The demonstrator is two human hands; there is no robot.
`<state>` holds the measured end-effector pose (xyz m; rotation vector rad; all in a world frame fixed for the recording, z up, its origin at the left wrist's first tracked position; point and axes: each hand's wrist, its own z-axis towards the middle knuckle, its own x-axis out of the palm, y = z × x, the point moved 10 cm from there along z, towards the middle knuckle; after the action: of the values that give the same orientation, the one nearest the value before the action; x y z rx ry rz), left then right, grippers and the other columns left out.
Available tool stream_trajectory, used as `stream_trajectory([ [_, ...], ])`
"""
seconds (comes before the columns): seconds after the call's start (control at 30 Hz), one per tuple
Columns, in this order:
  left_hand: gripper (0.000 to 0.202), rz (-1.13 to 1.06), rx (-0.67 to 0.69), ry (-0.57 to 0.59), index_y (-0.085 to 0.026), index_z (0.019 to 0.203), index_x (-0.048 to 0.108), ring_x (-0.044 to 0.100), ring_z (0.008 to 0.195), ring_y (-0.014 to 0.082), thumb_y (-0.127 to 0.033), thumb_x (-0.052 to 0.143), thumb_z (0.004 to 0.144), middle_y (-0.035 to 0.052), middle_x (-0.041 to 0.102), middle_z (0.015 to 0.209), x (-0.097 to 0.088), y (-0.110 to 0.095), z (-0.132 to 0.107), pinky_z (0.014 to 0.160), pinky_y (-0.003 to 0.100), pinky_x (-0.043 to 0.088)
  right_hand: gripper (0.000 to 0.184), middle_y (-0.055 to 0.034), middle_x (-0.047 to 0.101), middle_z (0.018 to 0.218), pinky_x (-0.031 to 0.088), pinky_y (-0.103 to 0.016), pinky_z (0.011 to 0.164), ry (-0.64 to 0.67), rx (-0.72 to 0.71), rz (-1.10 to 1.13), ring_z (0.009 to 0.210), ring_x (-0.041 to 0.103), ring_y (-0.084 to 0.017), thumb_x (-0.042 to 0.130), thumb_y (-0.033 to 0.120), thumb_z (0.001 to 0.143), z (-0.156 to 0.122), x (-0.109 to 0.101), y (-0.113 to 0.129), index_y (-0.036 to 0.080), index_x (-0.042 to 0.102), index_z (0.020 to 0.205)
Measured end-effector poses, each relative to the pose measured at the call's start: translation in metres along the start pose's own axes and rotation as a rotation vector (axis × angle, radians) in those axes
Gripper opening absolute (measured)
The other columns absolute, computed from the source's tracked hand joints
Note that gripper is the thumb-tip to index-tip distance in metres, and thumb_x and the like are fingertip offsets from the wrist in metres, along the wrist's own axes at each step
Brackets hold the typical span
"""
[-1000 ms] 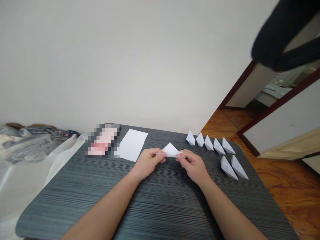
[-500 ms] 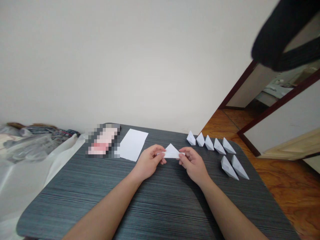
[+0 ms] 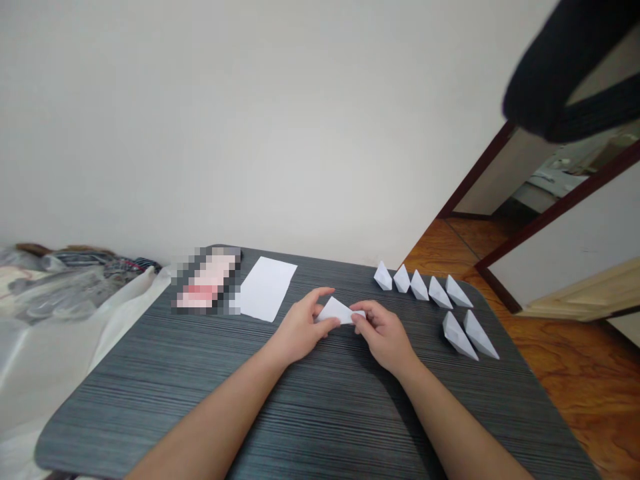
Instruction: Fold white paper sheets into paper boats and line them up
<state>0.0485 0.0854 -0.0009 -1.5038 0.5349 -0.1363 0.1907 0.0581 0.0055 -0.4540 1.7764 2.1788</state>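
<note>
A small folded white paper (image 3: 335, 311) is held between my two hands above the dark table. My left hand (image 3: 303, 325) has its thumb along the paper's lower left edge, with the index finger raised off the top. My right hand (image 3: 384, 335) pinches the paper's right end between thumb and fingers. The paper has a peak at its top and tilts down to the right. To the right stand several folded paper boats (image 3: 419, 287) in a row, with two more boats (image 3: 459, 337) nearer me.
Flat white sheets (image 3: 267, 288) lie left of my hands on the dark wood-grain table (image 3: 320, 413). Beside them is a pixelated pink item (image 3: 204, 280). A pale wall (image 3: 300, 133) rises behind the table. Plastic-covered bundles (image 3: 75, 287) lie to the left.
The folded paper has tilted, its right end now lower. My left index finger has lifted away from it and the left thumb has shifted along its lower edge. My right hand keeps its pinch.
</note>
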Motion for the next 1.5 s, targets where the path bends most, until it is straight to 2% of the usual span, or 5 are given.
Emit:
stream_trajectory([
  [0.27,0.022,-0.13,-0.025,0.055,-0.016,0.095,0.057,0.053,0.055,0.0102,-0.025,0.057,0.075,0.0014,0.062,0.071,0.004,0.003,0.003,0.051,0.021,0.038,0.032,-0.001,0.062,0.075,0.043,-0.024,0.055,0.073,0.086,0.34,0.063,0.058,-0.014,0.06,0.026,0.078,0.002,0.013,-0.01,0.019,0.052,0.108],
  [0.47,0.013,-0.08,0.001,0.078,-0.016,0.086,0.059,0.052,0.055,0.01,-0.025,0.055,0.078,0.0002,0.06,0.066,0.006,0.001,0.002,0.051,0.021,0.037,0.015,-0.0001,0.061,0.062,0.036,-0.021,0.046,0.118,0.115,0.178,0.052,0.052,-0.01,0.057,0.029,0.081,0.003,0.013,-0.013,0.016,0.063,0.083],
  [0.93,0.013,-0.159,-0.001,0.11,-0.015,0.087,0.056,0.053,0.056,0.0096,-0.024,0.056,0.077,0.002,0.062,0.074,0.01,-0.004,0.001,0.052,0.021,0.041,0.016,0.0015,0.06,0.057,0.03,-0.019,0.038,0.157,0.248,0.234,0.038,0.042,-0.007,0.058,0.031,0.08,-0.001,0.02,-0.018,0.016,0.059,0.075],
  [1.23,0.011,-0.015,0.058,0.093,-0.015,0.085,0.058,0.056,0.065,0.0126,-0.024,0.056,0.078,0.0022,0.063,0.076,0.009,-0.014,-0.002,0.058,0.022,0.042,0.021,-0.0014,0.065,0.061,0.044,-0.022,0.052,0.148,0.168,0.12,0.052,0.059,-0.012,0.055,0.032,0.083,0.001,0.018,-0.01,0.016,0.059,0.069],
  [1.5,0.019,-0.015,0.076,0.114,-0.017,0.096,0.056,0.057,0.067,0.0125,-0.021,0.056,0.077,0.0009,0.063,0.077,0.013,-0.015,-0.002,0.058,0.021,0.04,0.02,-0.0006,0.063,0.059,0.043,-0.021,0.052,0.176,0.152,0.105,0.053,0.059,-0.012,0.055,0.03,0.084,0.001,0.021,-0.006,0.016,0.061,0.071],
])
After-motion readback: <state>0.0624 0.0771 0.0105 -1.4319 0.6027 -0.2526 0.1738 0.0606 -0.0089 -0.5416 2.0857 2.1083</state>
